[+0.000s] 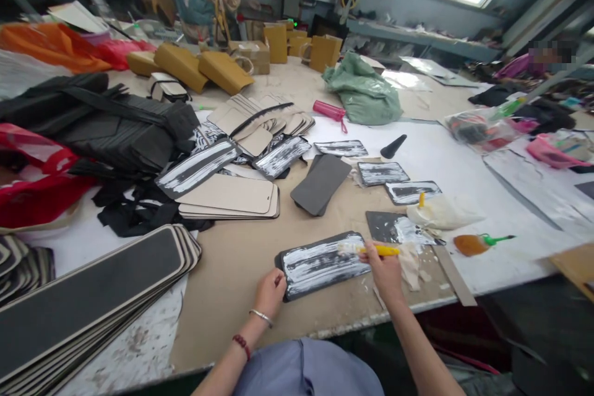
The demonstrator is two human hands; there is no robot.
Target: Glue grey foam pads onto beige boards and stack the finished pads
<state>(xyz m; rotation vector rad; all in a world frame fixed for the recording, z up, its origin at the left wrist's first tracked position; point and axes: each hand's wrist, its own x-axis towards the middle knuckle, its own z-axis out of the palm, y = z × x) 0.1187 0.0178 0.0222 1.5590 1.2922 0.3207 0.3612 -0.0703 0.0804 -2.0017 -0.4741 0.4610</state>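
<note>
The panel (320, 266) lies flat on a brown board (232, 303) on the counter (139, 346), directly in front of the person and between the two hands. Its long axis runs left to right, the right end slightly farther from the body. White streaks run lengthwise over its dark face.

The right hand (386, 272) is at the panel's right end, fingers narrowed around the yellow handle of a brush (387, 250). The handle points right, roughly in line with the panel's length, and the pale bristles lie over the far right part of the streaks. The left hand (271, 291) is at the opposite end, touching the edge with fingers curled in; whether it pinches or only presses, I cannot tell. So each hand is nearest its own end.

Just beyond the right hand lies a smeared dark piece (383, 226), with a white bag (440, 213) and an amber bottle (471, 245) near it. A red bag (41, 192) far left carries white marks too blurred to read; no brand or label is legible.
</note>
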